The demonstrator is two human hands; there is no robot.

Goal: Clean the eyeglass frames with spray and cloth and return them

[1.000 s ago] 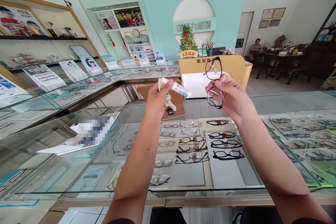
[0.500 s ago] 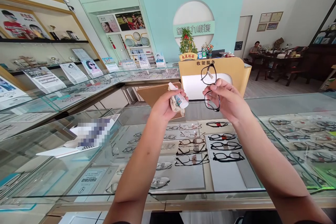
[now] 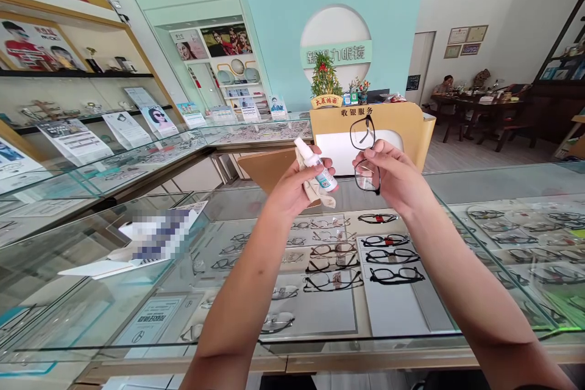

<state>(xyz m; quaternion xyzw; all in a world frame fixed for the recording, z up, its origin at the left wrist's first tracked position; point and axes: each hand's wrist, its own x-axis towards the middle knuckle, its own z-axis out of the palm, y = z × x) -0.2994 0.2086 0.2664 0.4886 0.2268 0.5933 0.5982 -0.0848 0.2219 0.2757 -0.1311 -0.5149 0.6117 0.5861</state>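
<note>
My left hand (image 3: 292, 187) is closed around a small white spray bottle (image 3: 322, 175) with a printed label, tilted with its cap toward the upper left. A cream cloth (image 3: 321, 194) is bunched in the same hand, under the bottle. In my right hand (image 3: 397, 173) a pair of black-framed glasses (image 3: 365, 157) is pinched near the bridge, turned so one lens is above the other. Both hands are raised over the glass display counter, and a small gap lies between the bottle and the glasses.
Below my arms is a glass counter (image 3: 219, 341) with rows of eyeglass frames (image 3: 333, 265) inside. A cardboard display stand (image 3: 137, 244) stands on its left. Beyond are a wooden cashier desk (image 3: 418, 134) and a person (image 3: 444, 90) seated at a dark table.
The bottle has shifted up and right within my left hand, showing more of its label, and the cloth hangs lower. The glasses have moved only slightly.
</note>
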